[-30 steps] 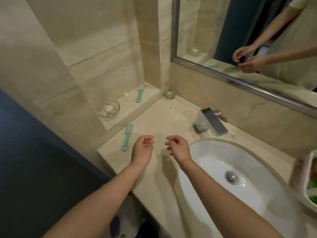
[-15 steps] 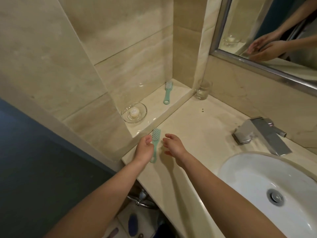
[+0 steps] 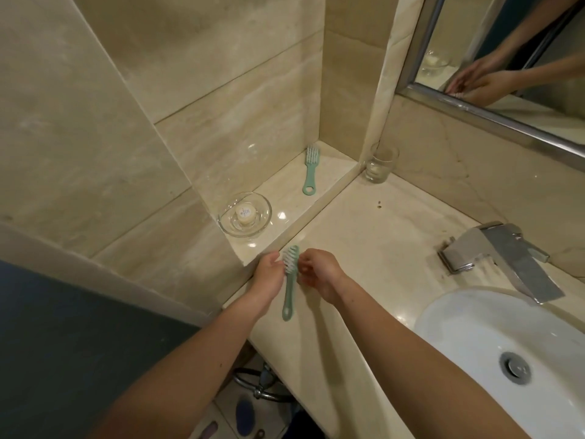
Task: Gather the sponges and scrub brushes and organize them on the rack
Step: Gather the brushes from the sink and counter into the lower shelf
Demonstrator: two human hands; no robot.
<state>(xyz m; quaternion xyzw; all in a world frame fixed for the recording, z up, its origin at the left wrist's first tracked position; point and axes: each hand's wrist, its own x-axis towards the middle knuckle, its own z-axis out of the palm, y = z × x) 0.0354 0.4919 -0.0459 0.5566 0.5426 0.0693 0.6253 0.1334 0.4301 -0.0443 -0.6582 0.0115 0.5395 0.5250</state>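
Containers, recorded first. On the raised stone ledge (image 3: pixel 329 172) stands a shallow clear glass dish (image 3: pixel 266 205) holding one small round white cake with a printed top (image 3: pixel 244 214). In the corner of the beige marble counter (image 3: pixel 364 236) is a clear glass tumbler (image 3: pixel 380 163); what it holds I cannot tell. The white oval basin (image 3: pixel 468 324) shows only its metal drain plug (image 3: pixel 515 366).

Task items: two mint-green plastic scrub brushes. One brush (image 3: pixel 309 172) lies flat on the ledge, bristles toward the wall, well apart from both hands. The other brush (image 3: pixel 289 280) lies on the counter between my hands, head at my fingertips, handle pointing back toward me.

My right hand (image 3: pixel 319 274) is curled, its fingertips pinching the head's right edge. My left hand (image 3: pixel 269 274) is curled too, fingers against the bristle side. Whether it has a true hold, I cannot tell.
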